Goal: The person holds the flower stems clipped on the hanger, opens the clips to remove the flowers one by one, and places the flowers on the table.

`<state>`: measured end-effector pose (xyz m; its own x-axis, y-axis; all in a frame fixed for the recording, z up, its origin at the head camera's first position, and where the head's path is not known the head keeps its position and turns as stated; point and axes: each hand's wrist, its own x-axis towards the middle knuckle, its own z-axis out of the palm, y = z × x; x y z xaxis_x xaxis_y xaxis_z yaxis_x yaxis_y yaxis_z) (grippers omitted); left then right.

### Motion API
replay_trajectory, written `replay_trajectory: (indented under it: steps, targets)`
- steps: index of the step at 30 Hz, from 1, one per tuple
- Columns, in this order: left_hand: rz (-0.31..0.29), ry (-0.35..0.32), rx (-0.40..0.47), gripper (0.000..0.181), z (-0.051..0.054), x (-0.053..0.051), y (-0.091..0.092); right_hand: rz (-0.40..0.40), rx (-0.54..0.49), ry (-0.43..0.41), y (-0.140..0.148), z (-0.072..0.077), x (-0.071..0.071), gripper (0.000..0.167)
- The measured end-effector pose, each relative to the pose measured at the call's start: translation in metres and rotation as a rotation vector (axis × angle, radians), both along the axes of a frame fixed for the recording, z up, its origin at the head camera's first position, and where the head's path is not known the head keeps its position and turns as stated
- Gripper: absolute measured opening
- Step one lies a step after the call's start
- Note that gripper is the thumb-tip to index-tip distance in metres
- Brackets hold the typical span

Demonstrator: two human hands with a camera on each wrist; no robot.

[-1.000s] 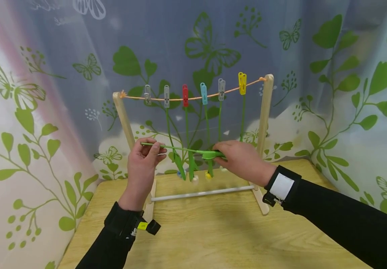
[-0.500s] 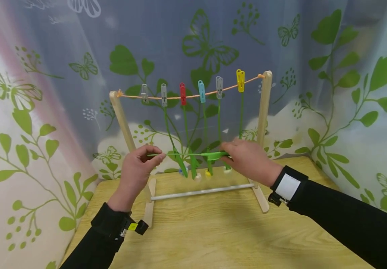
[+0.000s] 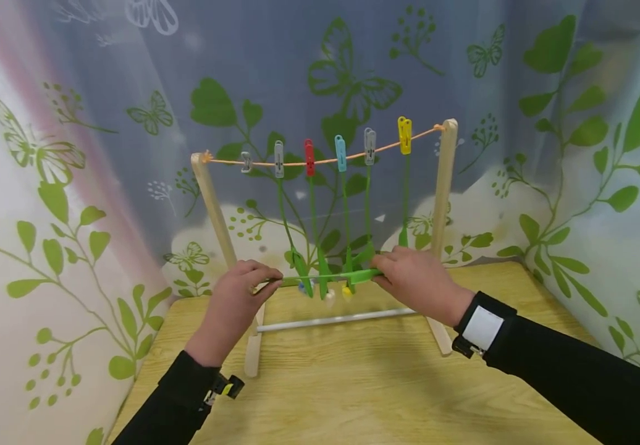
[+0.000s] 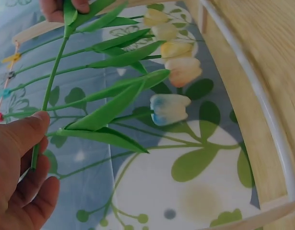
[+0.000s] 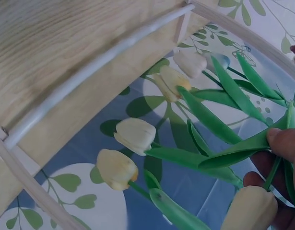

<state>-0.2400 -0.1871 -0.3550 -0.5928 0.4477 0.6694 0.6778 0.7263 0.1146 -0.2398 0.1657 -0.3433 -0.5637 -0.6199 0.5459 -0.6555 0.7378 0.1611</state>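
Note:
An artificial tulip (image 3: 328, 275) is held crosswise in front of the rack, its pale yellow bloom (image 5: 251, 209) visible in the right wrist view. My left hand (image 3: 235, 301) pinches the stem near its cut end, between thumb and fingers. My right hand (image 3: 422, 281) grips the stem by its leaves, close to the bloom. Behind it several tulips hang bloom-down from clothespins on an orange string, including a blue-and-white one (image 4: 170, 109) and a peach one (image 4: 183, 72). The leftmost grey clothespin (image 3: 246, 162) has no flower under it.
Wooden posts (image 3: 445, 185) of the rack hold the string (image 3: 322, 162), which rises toward the right. Red (image 3: 309, 157), blue (image 3: 340, 153) and yellow (image 3: 404, 135) clothespins sit along it. A white rod (image 3: 333, 319) joins the feet on the wooden table (image 3: 353, 395); a patterned curtain hangs behind.
Both hands have come lower with the tulip. My left hand has turned over so its back faces the camera, and less stem sticks out past its fingers.

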Motion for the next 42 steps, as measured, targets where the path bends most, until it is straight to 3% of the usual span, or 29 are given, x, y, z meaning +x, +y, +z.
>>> replay_trajectory:
  steps: [2, 5, 12, 24, 33, 42]
  targets:
    - [-0.004, 0.057, -0.033, 0.015, -0.002, -0.001, 0.002, -0.006, 0.016, 0.022, 0.001, -0.004, 0.0, 0.021]
    - [-0.017, 0.087, -0.07, 0.014, -0.007, -0.001, 0.002, -0.012, 0.039, 0.045, 0.001, -0.011, 0.002, 0.023]
    - [-0.024, 0.112, -0.112, 0.012, -0.018, 0.003, 0.005, -0.015, 0.08, 0.067, 0.002, -0.028, 0.003, 0.026]
    - [-0.015, 0.01, -0.123, 0.013, -0.046, 0.008, 0.007, -0.021, 0.061, 0.018, 0.002, -0.059, 0.004, 0.021]
    - [-0.005, 0.001, -0.1, 0.014, -0.065, 0.008, 0.009, -0.025, 0.043, 0.004, 0.002, -0.072, 0.004, 0.021]
    - [0.051, -0.075, -0.095, 0.014, -0.088, 0.013, 0.013, -0.036, 0.063, 0.01, 0.004, -0.091, 0.005, 0.023]
